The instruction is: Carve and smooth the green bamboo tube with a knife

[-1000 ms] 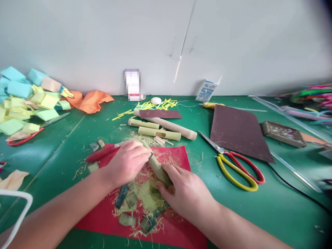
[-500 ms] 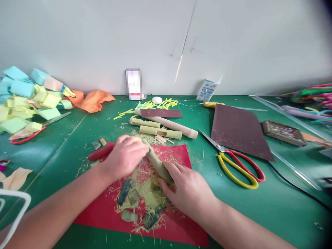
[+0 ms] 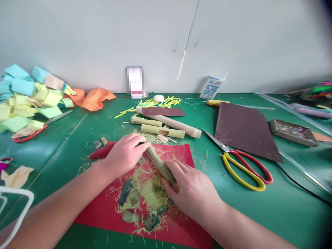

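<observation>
We hold the pale green, round bamboo tube (image 3: 157,155) mid-frame above the flat red sheet (image 3: 100,211), likely to catch dust, our right hand's (image 3: 190,183) grip wrapping its near end for steadiness, our left hand (image 3: 127,150) bent against its far end, contents untellable.

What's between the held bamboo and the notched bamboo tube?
Head view: the far edge of the red sheet, pale dust and some small chips lie between held bamboo and notched tube.

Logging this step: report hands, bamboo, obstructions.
Left hand at far end of bamboo tube. Right hand holds near end. Tube slants over red sheet. Dark offcuts litter sheet; none blocks tube.
</observation>
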The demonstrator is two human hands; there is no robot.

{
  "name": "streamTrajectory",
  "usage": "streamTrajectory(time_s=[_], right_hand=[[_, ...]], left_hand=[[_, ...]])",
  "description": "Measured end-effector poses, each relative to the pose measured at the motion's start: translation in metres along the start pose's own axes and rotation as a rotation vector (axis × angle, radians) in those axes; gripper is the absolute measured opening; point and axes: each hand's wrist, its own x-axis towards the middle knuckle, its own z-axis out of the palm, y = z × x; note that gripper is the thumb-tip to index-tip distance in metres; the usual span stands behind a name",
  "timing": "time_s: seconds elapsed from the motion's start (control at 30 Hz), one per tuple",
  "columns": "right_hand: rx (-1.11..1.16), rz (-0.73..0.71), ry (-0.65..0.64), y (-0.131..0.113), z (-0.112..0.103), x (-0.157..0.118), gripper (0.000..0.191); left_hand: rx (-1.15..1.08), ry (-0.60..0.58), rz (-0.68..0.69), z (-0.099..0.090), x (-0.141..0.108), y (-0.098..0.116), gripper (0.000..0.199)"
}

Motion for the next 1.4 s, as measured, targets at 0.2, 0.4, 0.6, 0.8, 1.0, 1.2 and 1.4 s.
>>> streamTrajectory(time_s=[0.2,0.4,0.6,0.8,1.0,1.2,1.4], right_hand=[[-0.006,-0.015,0.0,0.003,0.0,-0.001,0.018],[-0.025,-0.062,0.008,0.002,-0.001,-0.001,0.017],[-0.03,-0.086,0.007,0.001,-0.001,0.0,0.018],[-0.023,-0.1,0.019,0.003,0.0,0.0,0.019],[-0.017,-0.12,0.045,0.004,0.001,0.001,0.021],[-0.025,-0.123,0.05,0.004,0.003,0.0,0.022],[-0.016,-0.125,0.077,0.004,0.003,-0.002,0.021]], left_hand=[[-0.051,0.013,-0.1,-0.001,-0.005,-0.003,0.029],[-0.193,0.079,-0.103,0.003,-0.005,-0.005,0.024],[-0.272,0.152,-0.101,0.008,-0.005,-0.003,0.016],[-0.297,0.148,-0.042,0.008,0.001,-0.002,0.012],[-0.319,0.119,-0.014,0.006,0.002,0.0,0.01],[-0.336,0.123,-0.011,0.007,0.003,0.002,0.008],[-0.336,0.152,-0.045,0.008,0.002,0.002,0.009]])
